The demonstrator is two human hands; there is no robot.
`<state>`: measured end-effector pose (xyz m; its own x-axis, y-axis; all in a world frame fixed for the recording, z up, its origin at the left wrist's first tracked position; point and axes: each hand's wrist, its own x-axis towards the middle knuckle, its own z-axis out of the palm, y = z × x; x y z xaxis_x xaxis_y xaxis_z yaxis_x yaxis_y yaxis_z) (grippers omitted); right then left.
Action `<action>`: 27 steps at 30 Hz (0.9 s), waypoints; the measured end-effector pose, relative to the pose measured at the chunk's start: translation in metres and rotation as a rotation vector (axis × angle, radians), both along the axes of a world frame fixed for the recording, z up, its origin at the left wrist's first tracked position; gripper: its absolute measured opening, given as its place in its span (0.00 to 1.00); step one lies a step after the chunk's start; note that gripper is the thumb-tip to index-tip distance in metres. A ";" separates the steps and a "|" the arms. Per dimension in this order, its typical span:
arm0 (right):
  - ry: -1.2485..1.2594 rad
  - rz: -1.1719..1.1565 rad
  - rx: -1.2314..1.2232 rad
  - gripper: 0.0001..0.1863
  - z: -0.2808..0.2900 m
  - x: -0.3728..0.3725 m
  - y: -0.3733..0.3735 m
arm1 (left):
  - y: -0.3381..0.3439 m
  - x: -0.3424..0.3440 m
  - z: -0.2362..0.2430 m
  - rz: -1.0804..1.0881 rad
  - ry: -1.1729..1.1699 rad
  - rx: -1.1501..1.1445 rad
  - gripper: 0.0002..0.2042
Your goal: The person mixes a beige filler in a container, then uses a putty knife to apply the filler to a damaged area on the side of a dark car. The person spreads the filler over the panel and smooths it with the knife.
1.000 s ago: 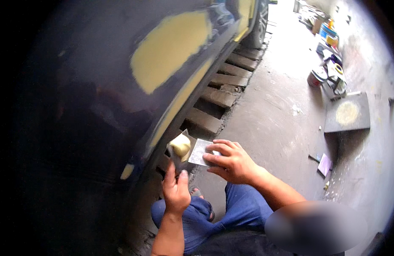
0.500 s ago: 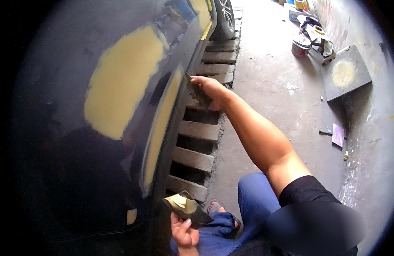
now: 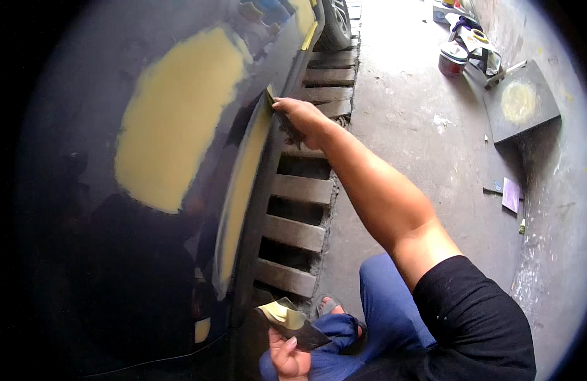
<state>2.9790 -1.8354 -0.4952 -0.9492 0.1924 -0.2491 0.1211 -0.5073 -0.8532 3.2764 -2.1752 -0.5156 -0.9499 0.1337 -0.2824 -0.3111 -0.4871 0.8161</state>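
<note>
Head view, clock positions taken from its centre. Item: thin spreader [image 3: 270,96], 12 o'clock, held in the right hand [image 3: 305,120], fingers clamped on it and partly hidden; its edge is set at the upper end of a yellow strip [image 3: 239,206] on the dark car panel [image 3: 96,101], though firm contact cannot be told. Judged light, fairly stiff, likely slippery where smeared; best gripped along the back, clear of the working edge. Item: dark plate [image 3: 316,338], 6 o'clock, pinched by one end in the left hand [image 3: 288,359], thumb on its near face; judged light, best kept level beneath its soft yellow paste [image 3: 292,319]. Surroundings: larger yellow patch [image 3: 179,120], 10 o'clock; wheel [image 3: 337,28], 12; bucket [image 3: 452,60], toward 2; grey board [image 3: 521,101], 2; purple sheet [image 3: 511,195], 3. Footing is hampered by gapped floor slats [image 3: 295,232], 6 o'clock; low reach by the bent blue trouser leg [image 3: 395,298], between 4 and 5.
</note>
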 end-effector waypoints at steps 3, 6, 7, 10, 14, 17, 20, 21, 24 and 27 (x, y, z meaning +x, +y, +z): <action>0.073 0.016 0.021 0.28 -0.005 0.014 -0.018 | 0.002 -0.001 0.002 0.004 0.049 -0.001 0.35; 0.089 0.053 -0.006 0.30 -0.003 0.033 -0.032 | -0.005 0.000 -0.003 0.012 0.033 0.050 0.34; 0.116 0.037 0.052 0.30 -0.002 0.036 -0.037 | -0.006 0.000 -0.002 0.022 0.033 0.060 0.34; 0.070 0.045 -0.027 0.29 0.001 0.052 -0.056 | -0.010 0.001 -0.001 0.038 0.055 0.084 0.34; 0.191 0.010 0.093 0.29 -0.008 0.065 -0.078 | -0.012 0.003 -0.001 0.055 0.082 0.091 0.33; 0.253 0.004 0.146 0.28 -0.026 0.066 -0.096 | -0.014 0.005 0.002 0.082 0.093 0.097 0.33; 0.292 -0.013 0.208 0.28 -0.026 0.080 -0.114 | -0.020 0.005 0.004 0.073 0.110 0.120 0.32; 0.313 -0.019 0.211 0.27 -0.032 0.080 -0.122 | -0.023 0.005 0.004 0.061 0.117 0.132 0.32; 0.315 -0.036 0.211 0.30 -0.038 0.092 -0.142 | -0.028 0.007 -0.002 0.083 0.137 0.130 0.31; 0.320 -0.062 0.256 0.31 -0.044 0.104 -0.163 | -0.027 0.008 0.000 0.139 0.136 0.115 0.31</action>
<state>3.0827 -1.9984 -0.5387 -0.9558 0.2685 0.1200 -0.1947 -0.2720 -0.9424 3.2843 -2.2025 -0.5154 -0.9897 0.0229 -0.1410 -0.1256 -0.6095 0.7827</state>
